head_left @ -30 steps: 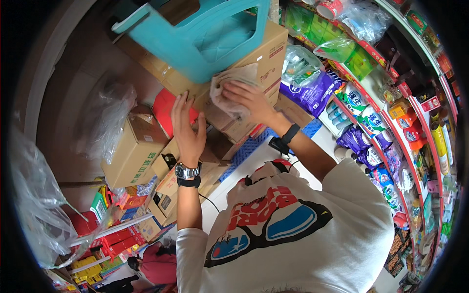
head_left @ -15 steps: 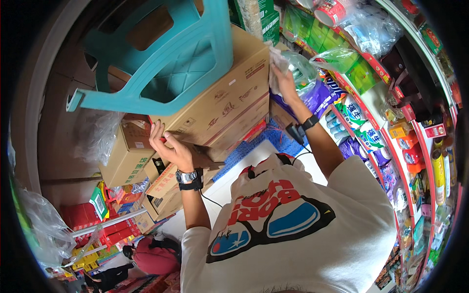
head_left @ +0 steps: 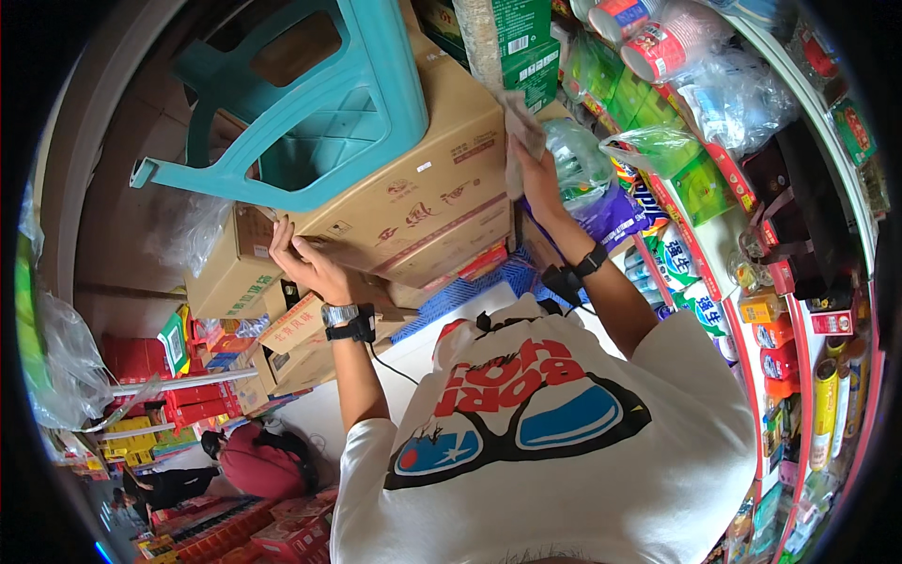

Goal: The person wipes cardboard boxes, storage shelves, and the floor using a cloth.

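Note:
A large brown cardboard carton [head_left: 427,202] lies in front of me, with a teal plastic chair or stool [head_left: 404,89] on top of it. My left hand [head_left: 315,270] is at the carton's near left corner, its fingers stretched along the edge and its thumb apart. At the carton's right end, my right hand [head_left: 539,183] is closed on a greyish cloth [head_left: 522,132]. The cloth lies against the end face, and part of it shows above the fingers. A watch [head_left: 340,315] is on my left wrist and a dark band [head_left: 593,258] on my right.
More cartons [head_left: 233,273] and clear plastic wrap [head_left: 195,235] are at the left. Shelves [head_left: 700,263] of packaged goods curve along the right. Green boxes [head_left: 526,61] are stacked behind the carton. A person in a dark red top [head_left: 263,461] is at the lower left.
My right hand and the cloth have shifted slightly along the carton's right end, the cloth now spread more upright. The whole view has shifted a little. My left hand stays at the corner.

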`<state>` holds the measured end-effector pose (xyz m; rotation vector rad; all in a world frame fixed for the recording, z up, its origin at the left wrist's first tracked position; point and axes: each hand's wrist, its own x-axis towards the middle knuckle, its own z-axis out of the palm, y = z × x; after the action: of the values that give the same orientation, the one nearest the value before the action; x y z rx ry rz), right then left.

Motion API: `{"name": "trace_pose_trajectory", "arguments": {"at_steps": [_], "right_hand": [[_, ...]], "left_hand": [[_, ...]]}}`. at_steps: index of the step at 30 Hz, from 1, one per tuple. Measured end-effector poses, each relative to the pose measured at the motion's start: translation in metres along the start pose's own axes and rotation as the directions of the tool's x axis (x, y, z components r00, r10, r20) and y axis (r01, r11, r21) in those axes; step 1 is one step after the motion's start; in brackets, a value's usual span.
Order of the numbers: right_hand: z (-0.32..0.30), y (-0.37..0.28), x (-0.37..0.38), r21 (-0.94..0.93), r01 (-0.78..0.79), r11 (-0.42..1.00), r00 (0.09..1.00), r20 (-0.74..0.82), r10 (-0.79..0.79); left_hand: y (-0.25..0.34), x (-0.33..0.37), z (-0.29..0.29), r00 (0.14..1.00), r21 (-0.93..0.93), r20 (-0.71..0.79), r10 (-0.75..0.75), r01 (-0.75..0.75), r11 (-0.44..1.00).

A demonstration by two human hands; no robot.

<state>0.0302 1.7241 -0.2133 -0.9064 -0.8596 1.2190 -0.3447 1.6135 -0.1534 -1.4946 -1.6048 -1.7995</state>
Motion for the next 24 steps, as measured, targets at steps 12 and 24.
{"name": "trace_pose_trajectory", "arguments": {"at_steps": [12,24], "right_hand": [[-0.038,0.102,-0.013,-0.285,-0.228,0.931,0.97,-0.148,0.192],[-0.013,0.076,0.003,0.005,-0.169,0.986,0.978,-0.119,0.169]], "left_hand": [[-0.031,-0.005,0.012,0.992,0.039,-0.065,0.103,-0.101,0.994],[-0.065,-0.004,-0.001,0.989,-0.023,-0.05,0.14,-0.141,0.99]]}}
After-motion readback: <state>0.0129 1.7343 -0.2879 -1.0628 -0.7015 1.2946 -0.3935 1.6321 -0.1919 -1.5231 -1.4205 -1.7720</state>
